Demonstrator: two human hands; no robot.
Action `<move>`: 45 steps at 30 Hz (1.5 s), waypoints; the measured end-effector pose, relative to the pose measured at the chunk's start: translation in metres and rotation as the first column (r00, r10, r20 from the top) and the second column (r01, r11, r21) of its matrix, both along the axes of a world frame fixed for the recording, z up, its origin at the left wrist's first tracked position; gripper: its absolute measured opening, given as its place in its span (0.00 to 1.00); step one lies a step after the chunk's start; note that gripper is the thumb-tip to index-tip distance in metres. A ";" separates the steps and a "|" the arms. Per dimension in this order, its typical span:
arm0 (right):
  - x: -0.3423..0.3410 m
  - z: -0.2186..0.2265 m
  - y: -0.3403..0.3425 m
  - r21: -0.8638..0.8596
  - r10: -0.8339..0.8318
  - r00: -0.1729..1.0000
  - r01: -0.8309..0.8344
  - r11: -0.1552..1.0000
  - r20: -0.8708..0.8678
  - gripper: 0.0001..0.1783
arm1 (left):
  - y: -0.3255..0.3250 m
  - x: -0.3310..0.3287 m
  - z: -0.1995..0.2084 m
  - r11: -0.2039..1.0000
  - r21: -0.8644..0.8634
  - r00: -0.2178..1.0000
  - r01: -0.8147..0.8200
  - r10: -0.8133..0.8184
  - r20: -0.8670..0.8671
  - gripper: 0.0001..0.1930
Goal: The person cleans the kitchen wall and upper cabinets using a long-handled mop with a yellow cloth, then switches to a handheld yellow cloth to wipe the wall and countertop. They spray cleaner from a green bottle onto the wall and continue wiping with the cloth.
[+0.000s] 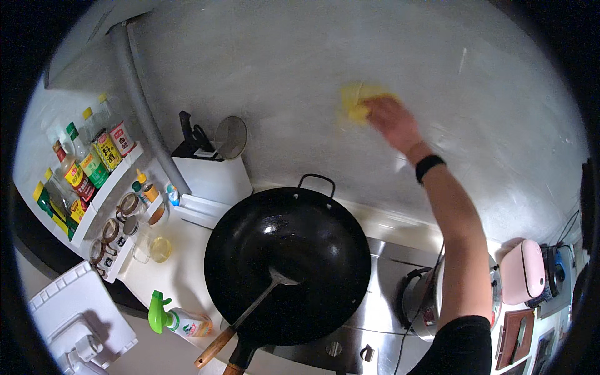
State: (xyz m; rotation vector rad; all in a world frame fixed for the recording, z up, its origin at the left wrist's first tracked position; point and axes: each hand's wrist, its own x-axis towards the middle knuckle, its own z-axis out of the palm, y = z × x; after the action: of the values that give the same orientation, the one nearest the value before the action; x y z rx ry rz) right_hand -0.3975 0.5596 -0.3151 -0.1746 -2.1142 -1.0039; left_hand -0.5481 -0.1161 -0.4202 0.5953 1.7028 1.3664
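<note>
My right hand (395, 125), with a black band around the wrist, reaches up to the grey wall (281, 69) behind the stove. Its fingers are closed on a yellow cloth (356, 102), pressed against the wall; both are a little blurred by motion. My left hand is out of the picture. Below the arm, to the left, a large black wok (319, 244) sits on the steel stove (381, 297). A metal spatula (255, 304) with a wooden handle rests in it, the handle hanging over the near rim.
A spray bottle (181, 321) with a green head stands left of the wok. Sauce bottles (75, 175) line a white rack at the left. Behind the wok are a knife holder (215, 178) and strainer (231, 137). A pot (420, 300) and pink appliance (522, 273) stand right.
</note>
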 end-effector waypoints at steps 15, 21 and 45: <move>0.045 0.063 -0.001 -0.116 -0.465 0.782 0.461 0.880 -0.415 0.31 | 0.020 -0.003 -0.006 1.000 -0.010 0.999 0.026 -0.026 -0.034 0.26; 0.023 -0.049 -0.013 -0.180 -0.538 0.788 0.507 0.843 -0.299 0.18 | 0.023 0.002 -0.014 0.990 -0.041 0.989 0.137 -0.135 0.058 0.32; 0.025 -0.218 -0.086 -0.853 -0.738 0.498 -0.481 0.202 -0.456 0.20 | 0.001 0.013 -0.012 0.998 0.006 0.992 0.059 -0.058 -0.111 0.25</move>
State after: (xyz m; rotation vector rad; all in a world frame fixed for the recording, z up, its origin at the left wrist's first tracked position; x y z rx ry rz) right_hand -0.3722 0.4739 -0.5329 -1.3319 -1.2954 0.6429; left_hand -0.5350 -0.1154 -0.4322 0.7322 1.7534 1.3224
